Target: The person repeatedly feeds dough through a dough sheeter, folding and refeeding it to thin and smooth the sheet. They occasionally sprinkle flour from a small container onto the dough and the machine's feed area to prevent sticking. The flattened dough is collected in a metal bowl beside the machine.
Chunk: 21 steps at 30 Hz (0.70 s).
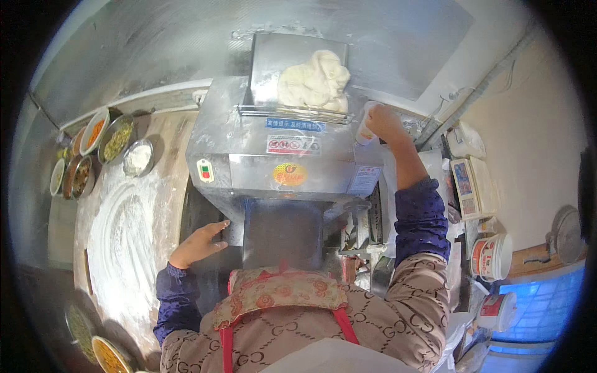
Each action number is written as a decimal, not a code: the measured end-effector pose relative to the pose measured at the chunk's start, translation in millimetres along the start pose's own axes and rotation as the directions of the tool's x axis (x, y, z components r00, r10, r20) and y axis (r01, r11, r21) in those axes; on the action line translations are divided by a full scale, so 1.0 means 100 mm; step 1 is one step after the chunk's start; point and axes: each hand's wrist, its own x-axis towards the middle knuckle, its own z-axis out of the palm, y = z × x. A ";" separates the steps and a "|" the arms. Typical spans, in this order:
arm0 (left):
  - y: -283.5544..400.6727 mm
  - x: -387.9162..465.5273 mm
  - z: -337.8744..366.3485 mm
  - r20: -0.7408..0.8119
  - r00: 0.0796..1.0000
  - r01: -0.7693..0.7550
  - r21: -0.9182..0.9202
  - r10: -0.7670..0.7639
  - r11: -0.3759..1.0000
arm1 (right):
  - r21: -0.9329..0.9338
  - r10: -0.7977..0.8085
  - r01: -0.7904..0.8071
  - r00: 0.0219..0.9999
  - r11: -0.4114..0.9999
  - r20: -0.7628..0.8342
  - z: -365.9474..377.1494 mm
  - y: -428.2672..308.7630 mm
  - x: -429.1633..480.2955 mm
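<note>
In front of me stands a metal dough-rolling machine (284, 154) with a plain outfeed plate (282, 233) below its body. A soft lump of pale dough (310, 81) rests on the sloped feed tray (270, 60) at its top, behind a row of metal guard bars (294, 112). My right hand (385, 122) is closed at a white cup (365, 136) by the machine's upper right corner; its fingertips are partly hidden. Beside the machine's lower left, my left hand (200, 243) holds nothing, with thumb and fingers apart.
To the left, a wooden work surface (170, 154) carries spread flour (123, 233). Bowls of ingredients (116, 140) cluster at its far corner, including a bowl of white powder (138, 157). More bowls (109, 356) sit near my left side. White tubs (492, 256) stand at right.
</note>
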 end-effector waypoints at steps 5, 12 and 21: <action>-0.01 0.02 0.48 -0.147 0.987 0.002 -0.368 -0.060 0.930 | 0.057 -0.036 0.043 0.992 0.997 -0.121 -0.26 -0.40 -0.38; 0.58 0.64 0.97 -0.490 0.852 -0.223 -0.015 0.187 0.975 | 0.166 -0.670 0.712 0.700 0.682 -0.247 0.14 -1.52 -1.16; 0.25 0.50 1.33 -0.411 0.911 -0.130 -0.339 -0.022 0.932 | 0.872 -0.564 -0.131 0.715 0.471 0.413 0.65 -1.96 -1.75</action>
